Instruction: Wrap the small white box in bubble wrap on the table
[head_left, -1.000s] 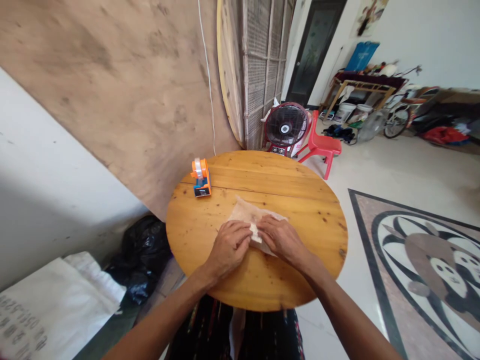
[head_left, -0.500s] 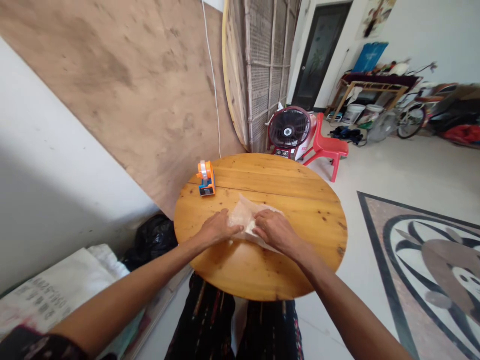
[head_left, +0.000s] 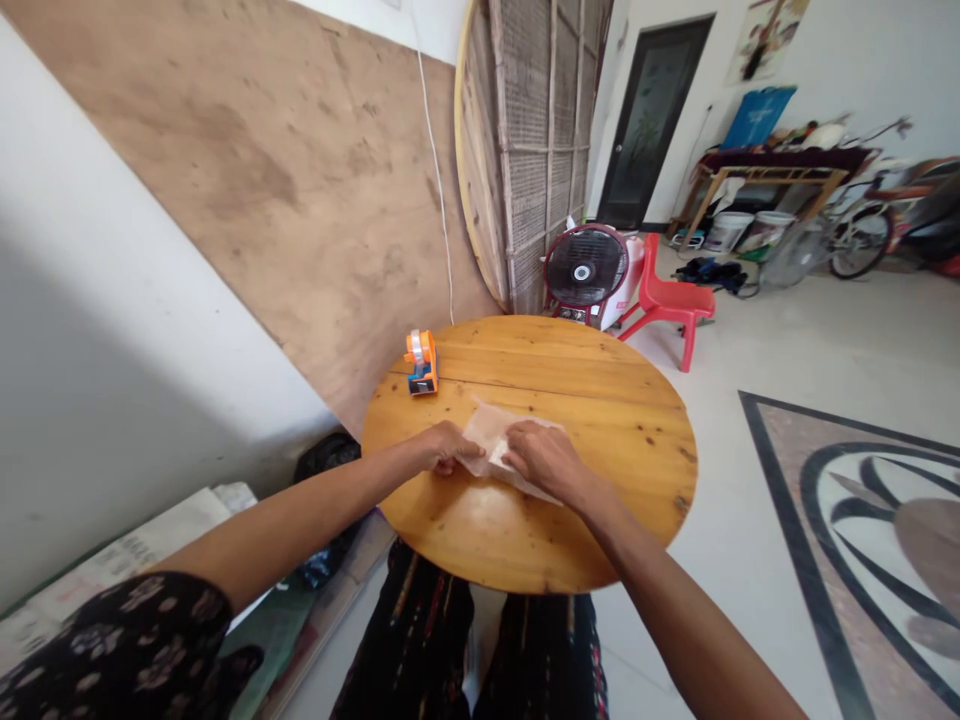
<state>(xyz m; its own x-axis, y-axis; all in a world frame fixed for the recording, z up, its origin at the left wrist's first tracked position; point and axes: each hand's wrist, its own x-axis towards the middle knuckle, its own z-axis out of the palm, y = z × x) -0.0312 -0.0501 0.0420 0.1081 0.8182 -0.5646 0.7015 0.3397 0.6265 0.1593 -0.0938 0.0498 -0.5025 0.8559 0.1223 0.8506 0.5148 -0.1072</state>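
On the round wooden table (head_left: 480, 555) lies a crinkled, see-through plastic sheet (head_left: 489, 422), with a small white thing (head_left: 497, 454) on or under it; its kind cannot be made out. My left hand (head_left: 448, 447) pinches the sheet's left edge, thumb pointing right and fingers curled under. Over the sheet's right half, my right hand (head_left: 541, 453) rests with bent fingers pressing on it beside the white thing. An orange and blue tape dispenser (head_left: 423, 363) with a roll of clear tape stands at the table's back left, apart from both hands.
A wooden board (head_left: 225, 170) leans on the wall at left. Behind the table are a fan (head_left: 585, 268) and a red plastic chair (head_left: 667, 295). A black bag (head_left: 328, 455) sits by the table's left side. Further back stands a bicycle (head_left: 862, 235).
My left hand has gone from lying over the sheet's left end to pinching its edge, fingers curled. The right hand stays on the sheet. The view has shifted slightly.
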